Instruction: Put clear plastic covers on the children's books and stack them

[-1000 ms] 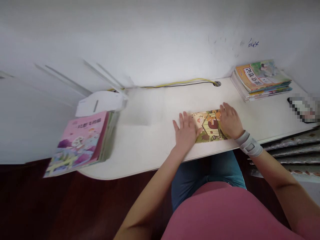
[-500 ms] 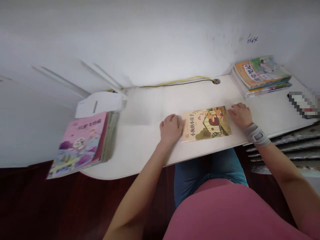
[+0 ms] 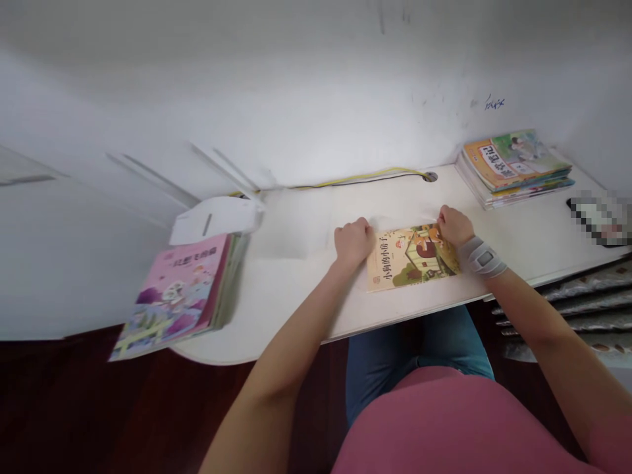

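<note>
A picture book (image 3: 412,260) with a cream and green cover lies flat on the white desk (image 3: 296,296) in front of me. My left hand (image 3: 353,241) is closed at the book's upper left corner. My right hand (image 3: 455,226), with a grey band on its wrist, is pinched closed at the upper right corner, covering part of the cover. Between the two fists, along the book's top edge, the faint edge of a clear plastic sheet (image 3: 402,221) shows. The fingertips are mostly hidden.
A stack of books (image 3: 182,283) with a pink cover on top overhangs the desk's left end, beside a white device (image 3: 212,220). Another book stack (image 3: 516,164) sits at the back right, near a pixelated phone-like object (image 3: 597,220). Yellow and black cables (image 3: 365,176) run along the wall.
Both hands have gone from loosely spread fingers beside the book to closed fists at its top corners. The right hand has moved left onto the cover. The camera view has shifted slightly.
</note>
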`<state>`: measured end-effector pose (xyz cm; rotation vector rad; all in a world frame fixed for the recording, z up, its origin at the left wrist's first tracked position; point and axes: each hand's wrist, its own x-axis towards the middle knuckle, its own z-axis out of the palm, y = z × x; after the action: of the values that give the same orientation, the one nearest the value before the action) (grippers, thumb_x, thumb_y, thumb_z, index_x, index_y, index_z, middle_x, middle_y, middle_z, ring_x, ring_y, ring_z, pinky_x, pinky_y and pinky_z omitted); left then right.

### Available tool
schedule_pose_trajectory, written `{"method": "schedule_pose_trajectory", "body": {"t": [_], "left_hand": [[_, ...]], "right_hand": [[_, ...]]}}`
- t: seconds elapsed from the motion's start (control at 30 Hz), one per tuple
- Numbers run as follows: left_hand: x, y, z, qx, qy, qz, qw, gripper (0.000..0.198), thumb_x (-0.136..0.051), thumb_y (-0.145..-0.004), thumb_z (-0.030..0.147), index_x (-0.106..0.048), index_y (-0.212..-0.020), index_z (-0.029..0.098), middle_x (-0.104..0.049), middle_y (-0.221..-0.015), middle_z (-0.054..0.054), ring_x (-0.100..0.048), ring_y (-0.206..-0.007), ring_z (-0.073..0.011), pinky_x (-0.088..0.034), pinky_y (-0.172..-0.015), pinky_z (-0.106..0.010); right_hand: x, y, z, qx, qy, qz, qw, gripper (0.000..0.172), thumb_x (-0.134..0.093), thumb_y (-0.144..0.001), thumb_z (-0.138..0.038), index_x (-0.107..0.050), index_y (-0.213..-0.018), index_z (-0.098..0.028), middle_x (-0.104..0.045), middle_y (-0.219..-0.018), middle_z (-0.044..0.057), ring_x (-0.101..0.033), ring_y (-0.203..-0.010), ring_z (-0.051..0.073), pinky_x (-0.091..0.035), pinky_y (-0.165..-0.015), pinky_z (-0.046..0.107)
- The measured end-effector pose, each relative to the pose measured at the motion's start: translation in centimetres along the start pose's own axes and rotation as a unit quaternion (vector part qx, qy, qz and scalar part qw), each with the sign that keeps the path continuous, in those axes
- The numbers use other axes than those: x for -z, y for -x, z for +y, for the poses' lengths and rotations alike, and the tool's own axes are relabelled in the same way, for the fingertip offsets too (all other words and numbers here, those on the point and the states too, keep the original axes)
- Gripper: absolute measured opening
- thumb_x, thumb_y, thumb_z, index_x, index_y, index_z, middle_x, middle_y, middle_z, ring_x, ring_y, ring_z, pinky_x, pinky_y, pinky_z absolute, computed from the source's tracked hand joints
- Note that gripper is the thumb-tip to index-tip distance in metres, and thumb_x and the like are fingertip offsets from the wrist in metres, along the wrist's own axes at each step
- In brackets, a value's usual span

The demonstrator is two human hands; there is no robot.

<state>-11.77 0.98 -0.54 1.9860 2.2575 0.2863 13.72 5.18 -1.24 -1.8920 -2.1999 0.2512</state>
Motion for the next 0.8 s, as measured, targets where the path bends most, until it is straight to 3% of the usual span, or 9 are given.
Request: {"method": "schedule_pose_trajectory", "body": {"t": [0.13,0.37,0.43,0.53,0.6,0.7,0.8], "left_hand": [[-0.4,-0.1,0.0,-0.05,-0.061,0.018,0.997,0.028,-0.034,-0.09,0.023,-0.059,-0.099,0.015,-0.069,-0.093,-0.015,-0.062,-0.097,-0.0295,-0.037,-0.084,-0.04],[-0.3,-0.1,-0.1,-0.034,-0.039,0.014,0.999,0.036,-0.033,-0.09,0.02,-0.052,-0.12,0.012,-0.07,-0.096,-0.016,-0.063,-0.099,-0.0289,-0.04,-0.087,-0.041],[0.2,0.7,0.6,-0.045,-0.039,0.036,0.998,0.046,-0.034,-0.089,0.019,-0.043,-0.134,0.01,-0.066,-0.115,-0.019,-0.058,-0.112,-0.0295,-0.039,-0.093,-0.043],[0.4,2.6,2.6,-0.105,-0.053,0.056,0.991,0.054,-0.031,-0.093,0.023,-0.032,-0.144,0.007,-0.038,-0.149,-0.019,-0.033,-0.138,-0.0296,-0.03,-0.108,-0.045],[-0.1,3.8,4.1,-0.147,-0.058,0.013,0.987,0.057,-0.024,-0.097,0.034,-0.031,-0.145,0.005,-0.027,-0.154,-0.018,-0.021,-0.144,-0.0292,-0.022,-0.114,-0.046],[-1.6,4.8,5.5,-0.174,-0.069,-0.068,0.98,0.068,-0.018,-0.097,0.049,-0.029,-0.146,0.002,-0.026,-0.154,-0.019,-0.018,-0.145,-0.0312,-0.018,-0.115,-0.049],[-2.9,5.0,5.7,-0.179,-0.079,-0.079,0.977,0.074,-0.017,-0.096,0.054,-0.024,-0.148,0.002,-0.021,-0.156,-0.019,-0.014,-0.145,-0.0332,-0.014,-0.116,-0.053]], "right_hand": [[-0.7,-0.1,-1.1,0.021,0.075,0.002,0.997,0.025,-0.039,-0.089,-0.013,-0.053,-0.11,-0.013,-0.063,-0.102,0.018,-0.063,-0.092,0.027,-0.044,-0.076,0.035],[-1.5,-0.4,-0.8,0.042,0.053,0.022,0.997,0.033,-0.038,-0.086,-0.007,-0.048,-0.117,-0.008,-0.062,-0.105,0.019,-0.06,-0.098,0.028,-0.044,-0.085,0.036],[-1.5,-0.4,-0.8,0.044,0.04,0.027,0.998,0.037,-0.037,-0.085,-0.006,-0.045,-0.121,-0.007,-0.061,-0.106,0.019,-0.059,-0.098,0.028,-0.043,-0.086,0.036],[-1.6,-0.3,-0.9,0.046,0.032,0.029,0.998,0.039,-0.036,-0.084,-0.004,-0.044,-0.123,-0.007,-0.062,-0.105,0.018,-0.059,-0.098,0.028,-0.043,-0.086,0.037],[-1.7,-0.3,-1.0,0.048,0.03,0.028,0.998,0.038,-0.036,-0.084,-0.004,-0.045,-0.121,-0.008,-0.062,-0.104,0.017,-0.059,-0.097,0.027,-0.042,-0.086,0.036],[-1.8,-0.4,-0.6,0.046,0.028,0.027,0.998,0.035,-0.036,-0.085,-0.005,-0.046,-0.118,-0.009,-0.062,-0.105,0.017,-0.059,-0.096,0.026,-0.042,-0.085,0.035],[-1.5,-0.8,0.0,0.036,0.024,0.017,0.999,0.033,-0.035,-0.087,-0.007,-0.047,-0.118,-0.009,-0.064,-0.102,0.016,-0.06,-0.093,0.025,-0.043,-0.082,0.034]]}}
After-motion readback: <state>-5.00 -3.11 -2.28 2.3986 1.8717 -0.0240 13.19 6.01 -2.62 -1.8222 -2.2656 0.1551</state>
